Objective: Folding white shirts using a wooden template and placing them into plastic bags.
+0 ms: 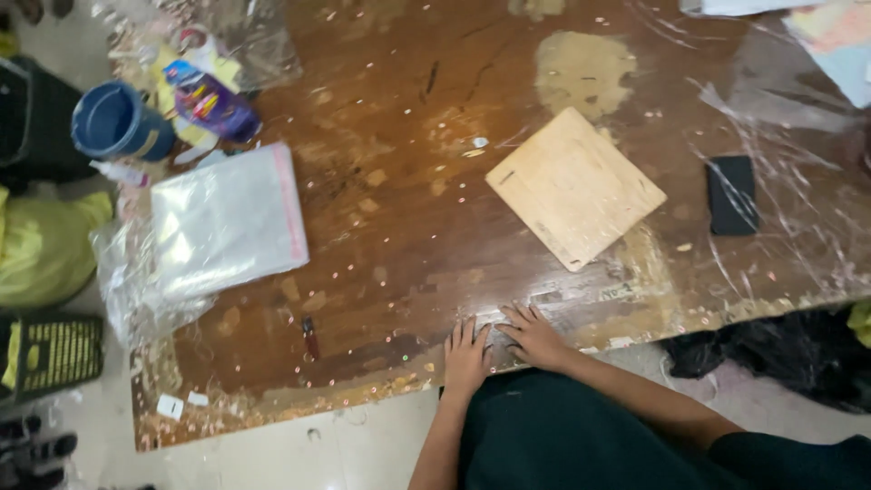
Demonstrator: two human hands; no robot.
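While both hands, left hand [465, 356] and right hand [533, 334], lie flat, empty, side by side on the table [390, 209], blue cup [116, 121] contents unseen; clear bags [222, 222] stacked.

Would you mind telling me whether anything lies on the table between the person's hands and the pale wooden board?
Nothing visible does. Both the left hand and the right hand rest flat at the near table edge, and the stretch of worn wood up to the wooden board holds only tiny scattered specks.
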